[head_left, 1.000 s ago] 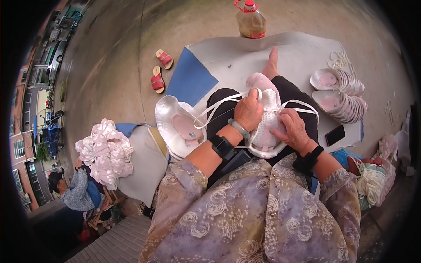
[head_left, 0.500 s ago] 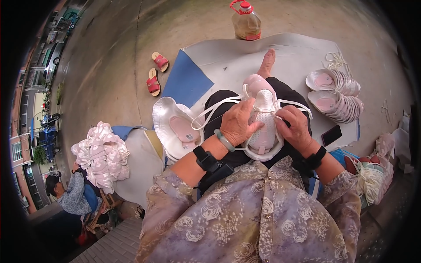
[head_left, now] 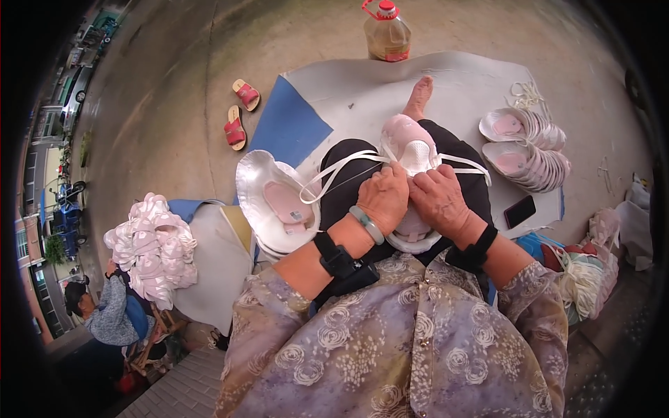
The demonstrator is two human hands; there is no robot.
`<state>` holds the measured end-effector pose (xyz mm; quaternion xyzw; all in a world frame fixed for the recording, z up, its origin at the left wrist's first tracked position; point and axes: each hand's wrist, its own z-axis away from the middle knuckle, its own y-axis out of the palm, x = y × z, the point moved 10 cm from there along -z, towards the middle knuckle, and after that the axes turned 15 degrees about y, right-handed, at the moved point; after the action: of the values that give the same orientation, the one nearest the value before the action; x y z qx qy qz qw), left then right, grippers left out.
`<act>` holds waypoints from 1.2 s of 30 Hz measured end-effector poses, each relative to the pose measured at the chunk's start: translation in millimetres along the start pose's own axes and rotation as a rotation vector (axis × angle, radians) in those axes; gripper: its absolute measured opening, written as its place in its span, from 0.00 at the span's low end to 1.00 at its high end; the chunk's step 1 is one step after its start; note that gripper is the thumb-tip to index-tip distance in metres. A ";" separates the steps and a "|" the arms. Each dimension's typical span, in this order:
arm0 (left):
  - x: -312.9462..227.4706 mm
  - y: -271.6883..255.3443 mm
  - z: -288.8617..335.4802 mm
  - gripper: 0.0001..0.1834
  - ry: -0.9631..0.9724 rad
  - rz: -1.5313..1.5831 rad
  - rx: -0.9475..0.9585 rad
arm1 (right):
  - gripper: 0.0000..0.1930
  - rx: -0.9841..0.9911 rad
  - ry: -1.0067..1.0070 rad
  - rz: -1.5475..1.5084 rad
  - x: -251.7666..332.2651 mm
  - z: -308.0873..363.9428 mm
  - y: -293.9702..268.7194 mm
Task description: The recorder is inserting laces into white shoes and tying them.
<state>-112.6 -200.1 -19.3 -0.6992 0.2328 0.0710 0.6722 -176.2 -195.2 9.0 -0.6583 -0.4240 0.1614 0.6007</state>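
Note:
A pink-and-white shoe upper [head_left: 403,134] lies across my lap, its toe pointing away from me. A white shoelace [head_left: 346,161] runs out from it in long loops to the left and right. My left hand [head_left: 385,196] and my right hand [head_left: 440,200] meet over the perforated white tongue [head_left: 418,155]. Their fingers are closed and pressed together at the lacing edges. Exactly which bit of lace or edge the fingertips pinch is hidden. Beside my left forearm sits a stack of flat white uppers with pink linings [head_left: 268,198].
Right of my lap are nested uppers [head_left: 529,164] and a dark phone [head_left: 520,212]. A pile of pink uppers [head_left: 155,244] stands at left near a seated person [head_left: 111,317]. Ahead are red sandals [head_left: 235,129] and an oil jug [head_left: 387,35]. Bundled white laces [head_left: 584,282] lie at lower right.
My left hand has turned from lying spread on the upper to closed fingers at the tongue. My right hand has moved left to meet it. The view has shifted slightly.

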 end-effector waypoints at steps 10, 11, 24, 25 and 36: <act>7.7 14.0 -8.1 0.10 -0.006 0.103 0.241 | 0.11 -0.094 0.239 -0.045 -13.1 -1.1 -4.7; 9.9 12.9 -7.5 0.10 -0.002 0.145 0.237 | 0.11 -0.094 0.242 -0.047 -11.4 -2.0 -3.4; 15.9 10.8 -18.3 0.12 0.098 0.277 0.206 | 0.10 -0.273 0.235 -0.096 -23.9 -1.3 1.0; 16.5 12.2 -18.9 0.12 0.102 0.271 0.205 | 0.10 -0.255 0.232 -0.082 -25.3 -3.1 5.3; 3.6 19.5 -27.1 0.12 0.139 0.166 0.340 | 0.09 -0.233 0.231 -0.071 -29.5 -5.1 6.6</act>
<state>-123.4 -227.0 -36.1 -0.5572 0.3441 0.0376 0.7548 -187.4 -220.2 -4.8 -0.7225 -0.3910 0.0132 0.5701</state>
